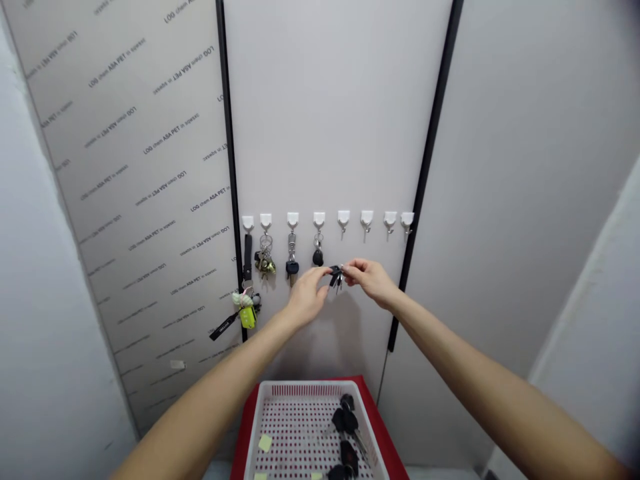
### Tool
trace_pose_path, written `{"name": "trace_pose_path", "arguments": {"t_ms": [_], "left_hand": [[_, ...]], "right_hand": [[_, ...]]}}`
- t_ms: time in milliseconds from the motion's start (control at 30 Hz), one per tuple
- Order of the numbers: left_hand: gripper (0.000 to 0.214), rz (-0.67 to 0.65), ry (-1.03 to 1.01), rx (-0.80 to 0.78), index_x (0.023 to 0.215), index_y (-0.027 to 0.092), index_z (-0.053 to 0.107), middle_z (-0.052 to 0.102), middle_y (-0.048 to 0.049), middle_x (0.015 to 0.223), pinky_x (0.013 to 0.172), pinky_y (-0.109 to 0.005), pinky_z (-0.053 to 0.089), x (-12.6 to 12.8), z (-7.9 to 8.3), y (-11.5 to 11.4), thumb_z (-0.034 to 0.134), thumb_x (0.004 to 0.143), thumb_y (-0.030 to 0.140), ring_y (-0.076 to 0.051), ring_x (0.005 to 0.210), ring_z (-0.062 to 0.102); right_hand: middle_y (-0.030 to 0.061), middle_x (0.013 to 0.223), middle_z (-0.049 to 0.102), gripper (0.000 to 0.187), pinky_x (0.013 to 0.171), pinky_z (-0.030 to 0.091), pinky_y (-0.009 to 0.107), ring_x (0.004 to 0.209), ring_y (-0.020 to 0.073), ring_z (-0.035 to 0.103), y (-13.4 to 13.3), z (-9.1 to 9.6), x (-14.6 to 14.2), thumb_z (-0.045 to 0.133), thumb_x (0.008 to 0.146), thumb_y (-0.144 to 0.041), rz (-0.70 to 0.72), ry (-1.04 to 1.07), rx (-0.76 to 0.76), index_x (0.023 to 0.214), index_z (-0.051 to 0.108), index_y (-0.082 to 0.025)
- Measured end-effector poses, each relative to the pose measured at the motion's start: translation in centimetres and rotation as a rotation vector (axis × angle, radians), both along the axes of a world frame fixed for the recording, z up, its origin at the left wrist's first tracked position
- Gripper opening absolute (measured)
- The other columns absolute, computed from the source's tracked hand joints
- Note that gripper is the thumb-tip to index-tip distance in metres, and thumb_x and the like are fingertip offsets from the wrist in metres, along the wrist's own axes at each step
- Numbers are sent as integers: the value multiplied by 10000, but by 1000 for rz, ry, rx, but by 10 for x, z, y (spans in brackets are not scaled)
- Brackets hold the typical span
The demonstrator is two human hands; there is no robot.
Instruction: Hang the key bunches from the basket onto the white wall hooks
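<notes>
Between my two hands, in front of the wall panel, is a small bunch of keys [336, 277] with dark parts and thin metal blades hanging down. My left hand [309, 293] pinches its left side with thumb and finger. On the other side, the fingertips of my right hand [367, 277] close on the bunch near its top. Just above and to the left, a black key [318, 256] hangs by its ring from a white hook [319, 220]. A white hook with a bare metal prong [343, 219] is above my hands.
More hooks [367, 219] continue rightward. Leftward hang a black-headed key [293, 267], a key bunch [266, 261] and a black strap [248, 257] with a yellow-green fob [247, 317]. Below, a white perforated basket [265, 413] on red cloth [383, 443] holds several black keys [345, 420] and yellow paper pieces [265, 443].
</notes>
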State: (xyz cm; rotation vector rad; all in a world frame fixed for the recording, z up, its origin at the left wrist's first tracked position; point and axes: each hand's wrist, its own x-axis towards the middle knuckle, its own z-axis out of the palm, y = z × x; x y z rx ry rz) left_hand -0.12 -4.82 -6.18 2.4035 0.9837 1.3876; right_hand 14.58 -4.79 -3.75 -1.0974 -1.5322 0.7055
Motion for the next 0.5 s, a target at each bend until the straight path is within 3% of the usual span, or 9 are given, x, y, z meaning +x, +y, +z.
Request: {"name": "trace_pose_path", "arguments": {"t_ms": [300, 500], "left_hand": [[400, 179, 146, 89, 1056, 110, 354, 438, -115, 1041, 821, -323, 311, 28, 42, 22, 377, 659, 146, -199, 962, 391], [356, 308, 244, 213, 1008, 92, 379, 448, -115, 1008, 799, -336, 322, 33, 52, 21, 373, 655, 127, -207, 941, 389]], "right_hand": [[-22, 464, 457, 101, 423, 364, 184, 415, 60, 434, 28, 52, 4, 458, 611, -221, -240, -73, 178, 556, 473, -138], [13, 457, 512, 159, 477, 382, 197, 462, 94, 485, 50, 62, 4, 422, 612, -207, -513, -337, 139, 539, 533, -119]]}}
